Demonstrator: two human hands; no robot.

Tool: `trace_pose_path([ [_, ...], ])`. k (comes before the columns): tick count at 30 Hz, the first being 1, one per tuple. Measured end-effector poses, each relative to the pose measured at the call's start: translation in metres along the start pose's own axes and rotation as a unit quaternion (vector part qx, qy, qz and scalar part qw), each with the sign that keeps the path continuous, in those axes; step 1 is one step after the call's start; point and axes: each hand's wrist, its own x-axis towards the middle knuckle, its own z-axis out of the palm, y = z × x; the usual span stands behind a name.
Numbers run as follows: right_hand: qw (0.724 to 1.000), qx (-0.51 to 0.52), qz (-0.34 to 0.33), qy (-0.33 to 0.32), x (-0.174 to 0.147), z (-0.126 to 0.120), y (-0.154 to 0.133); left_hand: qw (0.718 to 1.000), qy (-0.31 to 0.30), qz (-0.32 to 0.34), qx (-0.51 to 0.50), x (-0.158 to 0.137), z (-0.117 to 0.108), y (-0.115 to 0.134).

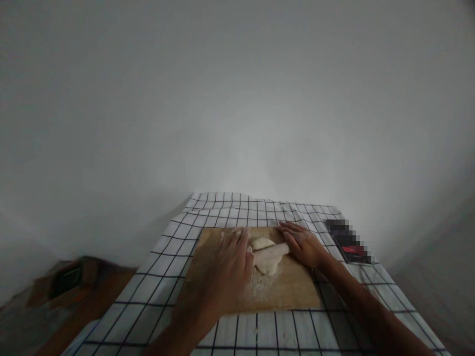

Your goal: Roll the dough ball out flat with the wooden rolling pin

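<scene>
A pale, floury rolling pin lies at a slight tilt across a flattened piece of dough. My left hand holds the pin's left end under the palm, its fingers reaching forward over the board. At the other end, my right hand has its palm over the pin, with the fingers pointing forward and left. Both hands hide the pin's ends. Dough shows on the near and far sides of the pin. Beneath everything is a wooden board dusted with flour.
A white tablecloth with black grid lines covers the table. To the right lies a dark, flat object with a red patch, partly pixelated. An open cardboard box stands lower at the left. Behind the table rises a plain wall.
</scene>
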Motion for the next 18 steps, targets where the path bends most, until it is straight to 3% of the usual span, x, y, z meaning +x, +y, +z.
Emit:
trace_pose_path([
  [7,0.998,-0.018,0.031,0.049,-0.051,-0.015,-0.046,0.999,-0.029,0.030,0.011,-0.019,-0.013,-0.001],
  [13,0.998,0.027,0.018,0.046,-0.027,-0.022,-0.043,0.995,-0.078,0.048,0.048,-0.005,-0.020,-0.013],
  [18,0.985,0.104,0.065,0.118,-0.019,-0.010,-0.033,0.992,-0.078,0.075,0.069,-0.001,-0.020,-0.023],
])
